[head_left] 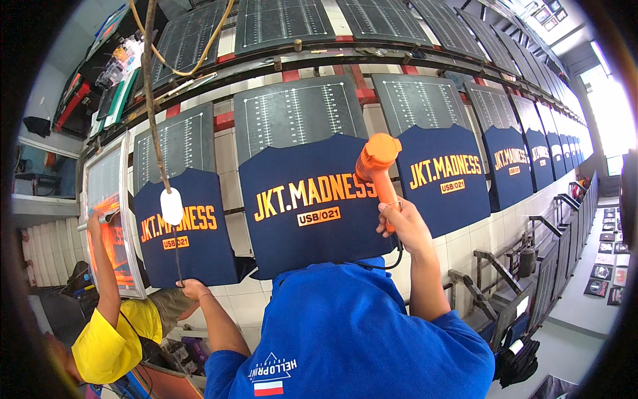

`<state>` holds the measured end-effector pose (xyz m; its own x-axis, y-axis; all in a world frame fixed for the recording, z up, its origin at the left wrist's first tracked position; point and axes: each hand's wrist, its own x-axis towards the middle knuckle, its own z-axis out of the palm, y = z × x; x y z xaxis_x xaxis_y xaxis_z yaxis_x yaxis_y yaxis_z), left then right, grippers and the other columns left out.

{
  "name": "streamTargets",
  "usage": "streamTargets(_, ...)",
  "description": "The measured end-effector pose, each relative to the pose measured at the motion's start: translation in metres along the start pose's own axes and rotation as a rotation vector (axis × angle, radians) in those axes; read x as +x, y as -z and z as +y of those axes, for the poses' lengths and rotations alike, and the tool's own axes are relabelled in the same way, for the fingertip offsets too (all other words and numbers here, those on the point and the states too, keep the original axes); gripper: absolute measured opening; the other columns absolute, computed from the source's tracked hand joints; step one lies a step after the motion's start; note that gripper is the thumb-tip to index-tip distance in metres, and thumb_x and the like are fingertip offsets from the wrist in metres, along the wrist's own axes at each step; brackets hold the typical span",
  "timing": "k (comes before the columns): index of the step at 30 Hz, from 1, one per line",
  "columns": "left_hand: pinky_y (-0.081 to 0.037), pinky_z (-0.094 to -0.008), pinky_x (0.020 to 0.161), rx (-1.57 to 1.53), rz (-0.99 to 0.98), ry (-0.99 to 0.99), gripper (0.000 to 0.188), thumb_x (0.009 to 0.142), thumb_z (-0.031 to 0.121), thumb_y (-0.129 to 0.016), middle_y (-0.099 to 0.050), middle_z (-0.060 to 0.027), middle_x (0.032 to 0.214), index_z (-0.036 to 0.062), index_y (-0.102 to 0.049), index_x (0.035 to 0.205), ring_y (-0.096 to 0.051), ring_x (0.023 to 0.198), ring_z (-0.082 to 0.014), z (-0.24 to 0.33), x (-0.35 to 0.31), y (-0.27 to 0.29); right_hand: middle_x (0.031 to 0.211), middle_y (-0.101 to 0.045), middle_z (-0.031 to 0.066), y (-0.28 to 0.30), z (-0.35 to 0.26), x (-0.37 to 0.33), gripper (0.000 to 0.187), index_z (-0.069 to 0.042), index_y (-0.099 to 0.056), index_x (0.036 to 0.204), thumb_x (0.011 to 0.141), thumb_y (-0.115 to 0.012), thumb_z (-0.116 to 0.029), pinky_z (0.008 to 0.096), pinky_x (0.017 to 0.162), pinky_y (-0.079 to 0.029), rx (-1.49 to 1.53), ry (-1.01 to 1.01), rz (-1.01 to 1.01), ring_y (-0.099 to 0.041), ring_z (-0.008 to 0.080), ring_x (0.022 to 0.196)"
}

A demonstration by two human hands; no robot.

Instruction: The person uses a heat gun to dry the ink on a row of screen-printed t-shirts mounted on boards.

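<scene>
My right hand (pixel 404 223) is closed round the handle of an orange hair dryer (pixel 380 159), held over the right end of the print on a navy T-shirt (pixel 299 241). A black cord loops down from the handle. My left hand (pixel 193 288) is closed at the lower edge of another navy T-shirt (pixel 199 263), its fingers pinching a thin dark cord (pixel 178 259). That cord rises to a white socket (pixel 171 207) hanging on a cable. Both shirts bear orange and cream prints and lie on dark boards (pixel 299 110) with white ruled scales.
Further printed navy shirts (pixel 446 186) line the boards to the right. At the left, a person in yellow (pixel 116 339) reaches to a framed printing screen (pixel 106 176) smeared with orange ink. More boards (pixel 284 23) stand beyond a rail. Metal racks (pixel 495 279) are at the right.
</scene>
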<state>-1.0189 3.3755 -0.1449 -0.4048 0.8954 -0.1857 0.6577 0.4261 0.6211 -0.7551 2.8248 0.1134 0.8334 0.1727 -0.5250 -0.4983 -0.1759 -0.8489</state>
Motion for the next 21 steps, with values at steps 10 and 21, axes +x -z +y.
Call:
streamTargets(10, -0.04, -0.0537, 0.101, -0.028, -0.003, -0.004, 0.072, 0.102, 0.049, -0.029, -0.058, -0.0339, 0.123, -0.0144, -0.059, 0.119, -0.055, 0.115, -0.0504, -0.001, -0.002, -0.002, 0.074, -0.057, 0.0016, -0.012, -0.009, 0.012, 0.029, -0.002, -0.055, 0.102, 0.095, -0.061, -0.029, 0.0237, 0.052, -0.049, 0.05, 0.01, -0.077, -0.061, 0.0112, 0.061)
streamTargets(21, -0.041, -0.0526, 0.102, 0.051, 0.018, -0.035, 0.071, 0.103, 0.048, -0.03, -0.057, -0.0358, 0.122, -0.0151, -0.061, 0.116, -0.055, 0.115, -0.0505, 0.0, 0.003, 0.002, 0.075, -0.059, 0.0023, -0.008, -0.012, 0.001, 0.024, -0.003, -0.055, 0.1, 0.095, -0.061, -0.025, 0.0234, 0.052, -0.05, 0.02, -0.05, -0.129, -0.062, 0.011, 0.062)
